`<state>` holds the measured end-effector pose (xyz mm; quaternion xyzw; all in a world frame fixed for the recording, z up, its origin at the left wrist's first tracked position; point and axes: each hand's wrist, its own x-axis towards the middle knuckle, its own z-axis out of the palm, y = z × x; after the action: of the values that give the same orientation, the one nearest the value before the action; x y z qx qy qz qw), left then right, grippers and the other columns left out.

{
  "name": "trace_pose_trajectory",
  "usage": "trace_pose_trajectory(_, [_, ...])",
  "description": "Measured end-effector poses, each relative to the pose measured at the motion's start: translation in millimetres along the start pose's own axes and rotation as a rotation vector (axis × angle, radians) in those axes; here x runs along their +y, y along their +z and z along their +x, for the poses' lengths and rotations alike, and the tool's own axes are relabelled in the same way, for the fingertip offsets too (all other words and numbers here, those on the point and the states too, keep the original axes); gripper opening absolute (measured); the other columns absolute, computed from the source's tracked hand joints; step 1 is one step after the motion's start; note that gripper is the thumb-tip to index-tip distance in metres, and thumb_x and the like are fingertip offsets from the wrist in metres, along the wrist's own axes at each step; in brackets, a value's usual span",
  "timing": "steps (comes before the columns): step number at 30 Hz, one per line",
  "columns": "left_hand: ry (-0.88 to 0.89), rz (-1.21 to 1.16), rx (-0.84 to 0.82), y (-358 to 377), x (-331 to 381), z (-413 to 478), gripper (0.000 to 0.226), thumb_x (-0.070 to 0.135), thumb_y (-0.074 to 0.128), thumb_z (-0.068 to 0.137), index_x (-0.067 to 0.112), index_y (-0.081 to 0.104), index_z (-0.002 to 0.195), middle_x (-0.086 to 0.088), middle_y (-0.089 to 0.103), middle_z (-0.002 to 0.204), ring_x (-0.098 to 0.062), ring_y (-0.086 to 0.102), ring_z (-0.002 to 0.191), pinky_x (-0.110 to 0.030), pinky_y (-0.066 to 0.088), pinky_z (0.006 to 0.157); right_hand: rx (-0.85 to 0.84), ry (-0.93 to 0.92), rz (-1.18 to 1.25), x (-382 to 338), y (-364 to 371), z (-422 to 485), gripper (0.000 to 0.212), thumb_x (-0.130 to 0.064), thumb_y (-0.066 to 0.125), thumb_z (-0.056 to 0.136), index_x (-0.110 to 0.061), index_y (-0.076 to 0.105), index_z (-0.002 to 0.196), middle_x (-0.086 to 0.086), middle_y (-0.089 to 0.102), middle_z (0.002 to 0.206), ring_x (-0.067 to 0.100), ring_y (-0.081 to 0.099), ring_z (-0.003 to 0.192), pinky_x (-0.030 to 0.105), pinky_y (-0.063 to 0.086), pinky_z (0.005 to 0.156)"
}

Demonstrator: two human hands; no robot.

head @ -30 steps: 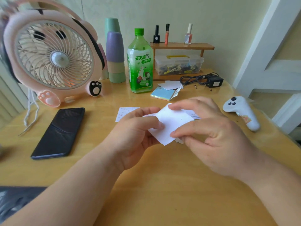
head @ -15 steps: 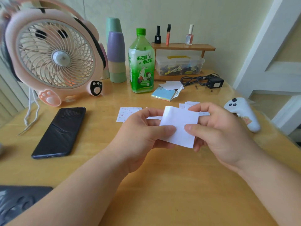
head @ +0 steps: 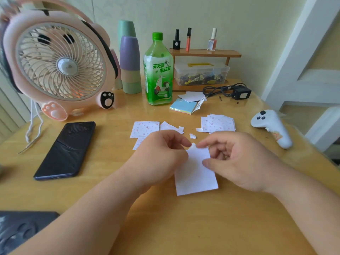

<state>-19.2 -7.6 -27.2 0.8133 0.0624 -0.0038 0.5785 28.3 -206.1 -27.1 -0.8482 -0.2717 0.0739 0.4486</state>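
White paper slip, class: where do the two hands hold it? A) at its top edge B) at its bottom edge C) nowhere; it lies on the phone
A: the left hand and the right hand both pinch the white paper slip at its top edge; its bottom edge is free.

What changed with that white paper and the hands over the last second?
The white paper was turned from a tilted diamond to lie lengthwise, reaching lower toward the person. The left hand and right hand regripped it and now pinch near its top edge, uncovering the patterned pieces behind. The phone, fan, bottle and controller stayed put.
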Motion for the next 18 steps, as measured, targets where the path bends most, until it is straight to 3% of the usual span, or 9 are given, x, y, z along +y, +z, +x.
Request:
trace_pose_trajectory(3, [0.048, 0.242, -0.05, 5.5, 1.0, -6.4, 0.022, 0.011, 0.062, 0.083, 0.03, 0.07, 0.091, 0.013, 0.066, 0.076, 0.0, 0.052, 0.057, -0.014, 0.041, 0.053, -0.103, 0.078, -0.143, -0.5, 3.8, -2.5, 0.029, -0.01, 0.074, 0.087, -0.034, 0.07, 0.103, -0.016, 0.057, 0.064, 0.006, 0.052, 0.057, 0.027, 0.048, 0.063])
trace_pose_trajectory(8, [0.093, 0.255, 0.132, 8.7, 4.8, -6.7, 0.009, 0.026, 0.068, 0.09, 0.03, 0.07, 0.083, 0.01, 0.066, 0.075, -0.002, 0.052, 0.046, -0.011, 0.038, 0.044, -0.144, 0.142, -0.376, -7.7, 7.6, -7.4, 0.026, -0.023, 0.068, 0.088, -0.039, 0.065, 0.108, -0.013, 0.063, 0.076, 0.002, 0.055, 0.059, 0.023, 0.049, 0.056])
trace_pose_trajectory(13, [0.081, 0.226, 0.224, 11.3, 9.6, -6.9, 0.027, 0.036, 0.07, 0.093, 0.025, 0.069, 0.069, 0.018, 0.051, 0.044, -0.002, 0.042, 0.036, -0.012, 0.029, 0.037, -0.101, 0.14, -0.546, -16.7, 4.6, -9.8, 0.037, -0.04, 0.071, 0.086, -0.043, 0.058, 0.12, -0.019, 0.053, 0.089, -0.003, 0.048, 0.074, 0.017, 0.037, 0.059])
trace_pose_trajectory(15, [0.084, 0.205, 0.226, 12.1, 11.2, -7.9, 0.028, 0.039, 0.074, 0.089, 0.024, 0.069, 0.066, 0.019, 0.051, 0.042, -0.001, 0.043, 0.036, -0.011, 0.03, 0.038, -0.058, 0.158, -0.581, -19.1, 0.7, -9.9, 0.038, -0.051, 0.073, 0.082, -0.043, 0.058, 0.116, -0.019, 0.049, 0.087, 0.001, 0.049, 0.076, 0.021, 0.037, 0.059])
trace_pose_trajectory(18, [0.097, 0.176, 0.258, 12.2, 12.7, -7.9, 0.038, 0.047, 0.075, 0.084, 0.019, 0.068, 0.06, 0.008, 0.059, 0.048, -0.003, 0.042, 0.037, -0.012, 0.031, 0.038, 0.071, 0.241, -0.497, -17.4, -14.6, -7.2, 0.03, -0.058, 0.072, 0.08, -0.038, 0.062, 0.1, -0.009, 0.061, 0.073, 0.008, 0.059, 0.064, 0.035, 0.05, 0.058])
